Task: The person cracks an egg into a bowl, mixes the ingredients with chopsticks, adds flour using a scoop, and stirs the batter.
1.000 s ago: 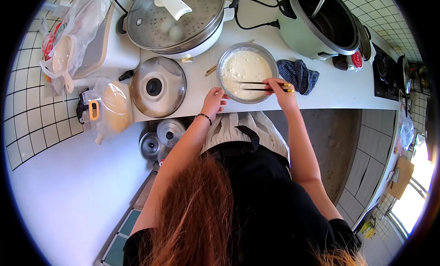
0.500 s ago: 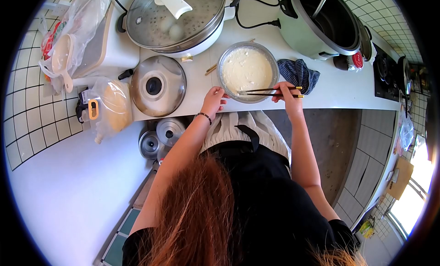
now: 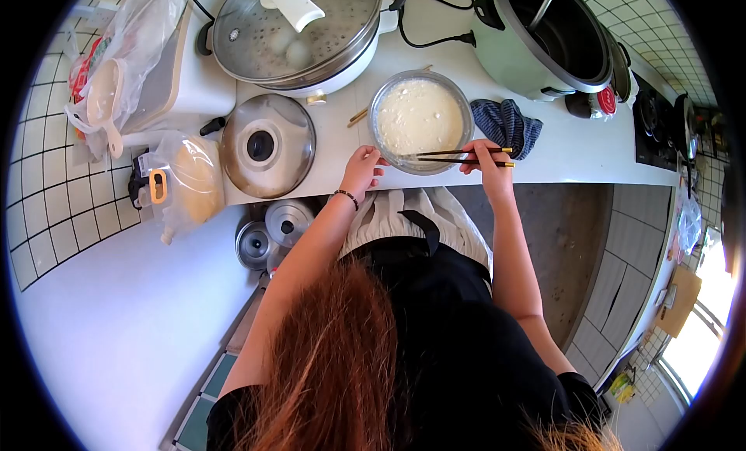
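two chopsticks (image 3: pixel 443 152), pinched in right fingers (image 3: pixel 472 162), shifted toward bowl's near rim (image 3: pixel 423 171); grip of left fingers (image 3: pixel 378 161) unclear.

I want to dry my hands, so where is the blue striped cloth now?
In the head view, the blue striped cloth lies on the white counter, just right of the bowl, on the near side of the green cooker.

Left arm (image 3: pixel 299 272) extended forward, left fingers (image 3: pixel 374 155) loosely curled, right arm (image 3: pixel 516 256) bent, right fingers (image 3: pixel 482 150) pinched closed
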A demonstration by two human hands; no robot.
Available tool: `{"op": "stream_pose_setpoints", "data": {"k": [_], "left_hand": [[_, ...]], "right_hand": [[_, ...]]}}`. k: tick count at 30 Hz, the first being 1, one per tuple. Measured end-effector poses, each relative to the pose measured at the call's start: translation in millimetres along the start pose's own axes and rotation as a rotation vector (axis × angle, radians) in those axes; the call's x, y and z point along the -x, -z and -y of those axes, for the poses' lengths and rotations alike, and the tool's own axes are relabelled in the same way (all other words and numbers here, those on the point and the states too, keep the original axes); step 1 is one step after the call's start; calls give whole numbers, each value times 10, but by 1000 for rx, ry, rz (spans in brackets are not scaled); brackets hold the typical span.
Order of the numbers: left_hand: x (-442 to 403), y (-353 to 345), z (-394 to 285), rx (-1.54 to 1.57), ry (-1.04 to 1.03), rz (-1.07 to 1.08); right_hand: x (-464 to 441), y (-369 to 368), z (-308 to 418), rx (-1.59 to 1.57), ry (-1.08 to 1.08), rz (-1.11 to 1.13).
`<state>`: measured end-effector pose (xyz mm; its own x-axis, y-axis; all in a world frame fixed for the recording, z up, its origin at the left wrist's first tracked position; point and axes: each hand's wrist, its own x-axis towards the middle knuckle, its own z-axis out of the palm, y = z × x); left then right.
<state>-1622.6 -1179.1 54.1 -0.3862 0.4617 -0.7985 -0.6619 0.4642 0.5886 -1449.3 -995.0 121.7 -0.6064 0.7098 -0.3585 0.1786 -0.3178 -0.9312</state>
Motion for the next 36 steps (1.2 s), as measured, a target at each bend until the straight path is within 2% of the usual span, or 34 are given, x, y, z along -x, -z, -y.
{"op": "stream_pose_setpoints", "data": {"k": [14,26,29,32,36], "left_hand": [[-24,12,27,-16,-9,4],[-38,10,42,-3,-6,1],[-20,3,30,-2,-9,2],[-24,9,33,-7,-11,3],[-26,5,32,-7,-15,5]], "right_hand": [[-4,10,10,41,40,-25],[7,9,-21,8,-14,35],[15,-5,-38,48,69,-15],[35,19,-23,-3,-9,47],[7,19,-72,45,53,18]]}}
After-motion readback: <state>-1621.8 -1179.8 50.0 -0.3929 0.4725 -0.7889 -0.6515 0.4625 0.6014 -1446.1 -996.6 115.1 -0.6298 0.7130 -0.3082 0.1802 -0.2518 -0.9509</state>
